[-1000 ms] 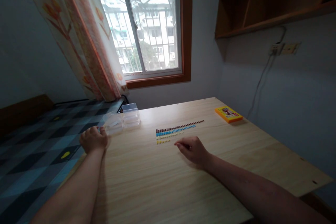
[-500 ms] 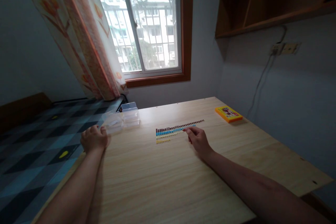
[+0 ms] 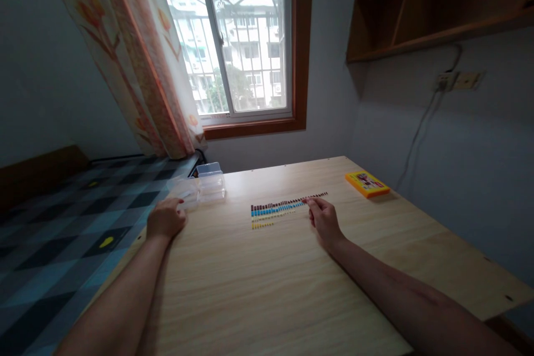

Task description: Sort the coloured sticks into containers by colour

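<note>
Rows of tiny pieces lie on the wooden table [image 3: 233, 283]: a dark brown row [image 3: 287, 202], a blue row [image 3: 277, 209], a pale row [image 3: 273, 216] and a short yellow row [image 3: 262, 226]. At the right end of the blue row is my right hand [image 3: 325, 219], its thumb and forefinger pinched together. Whatever lies between those fingertips is too small to make out. My left hand [image 3: 167, 218] rests by the table's left edge, fingers curled with the forefinger reaching toward the clear plastic boxes [image 3: 211, 184]. Its fingertips are partly hidden.
An orange and yellow flat box [image 3: 367, 184] lies at the table's back right. Beyond the left edge is a bed with a checked cover [image 3: 50, 233]. A wooden shelf [image 3: 417, 22] hangs above, and a cable [image 3: 417, 122] runs down the right wall.
My right hand has shifted slightly right along the blue row. My left hand has moved right and turned, its forefinger now extended near the clear boxes. The view has shifted a little.
</note>
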`<state>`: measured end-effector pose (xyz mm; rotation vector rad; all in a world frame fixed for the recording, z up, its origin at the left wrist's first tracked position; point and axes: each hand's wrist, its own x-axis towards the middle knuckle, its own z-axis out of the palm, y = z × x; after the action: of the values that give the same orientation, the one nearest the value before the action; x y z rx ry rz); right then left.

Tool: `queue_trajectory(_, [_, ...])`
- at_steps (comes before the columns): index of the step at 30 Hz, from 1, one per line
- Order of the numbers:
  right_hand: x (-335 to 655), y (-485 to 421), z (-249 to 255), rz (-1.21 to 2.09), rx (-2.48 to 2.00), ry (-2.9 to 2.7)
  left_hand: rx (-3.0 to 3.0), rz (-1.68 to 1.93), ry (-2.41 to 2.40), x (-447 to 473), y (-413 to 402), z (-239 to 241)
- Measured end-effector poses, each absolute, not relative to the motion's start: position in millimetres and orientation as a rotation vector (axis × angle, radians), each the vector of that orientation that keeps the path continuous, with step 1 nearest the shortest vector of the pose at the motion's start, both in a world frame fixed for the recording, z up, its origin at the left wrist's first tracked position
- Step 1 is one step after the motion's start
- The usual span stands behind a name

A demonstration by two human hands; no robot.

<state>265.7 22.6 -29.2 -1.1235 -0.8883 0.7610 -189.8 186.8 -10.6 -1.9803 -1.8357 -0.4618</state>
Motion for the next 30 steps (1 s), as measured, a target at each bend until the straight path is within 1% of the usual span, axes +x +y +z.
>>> queue_trajectory(10, [259, 12, -21, 0.648, -1.126, -1.039, -2.128, -0.391, -1.797, -190, 187, -10])
queue_trajectory(19, [258, 9, -22, 0.544, -1.108, -1.182, -2.072, -0.373, -1.828, -189, 181, -7])
queue_trajectory(25, [259, 10, -24, 0.443, -1.078, -1.293, -2.041, -0.440, -1.734, -170, 150, 2])
queue_trajectory(30, [257, 4, -22, 0.327, -1.022, -1.422, -2.220, -0.514, -1.489, -119, 110, 21])
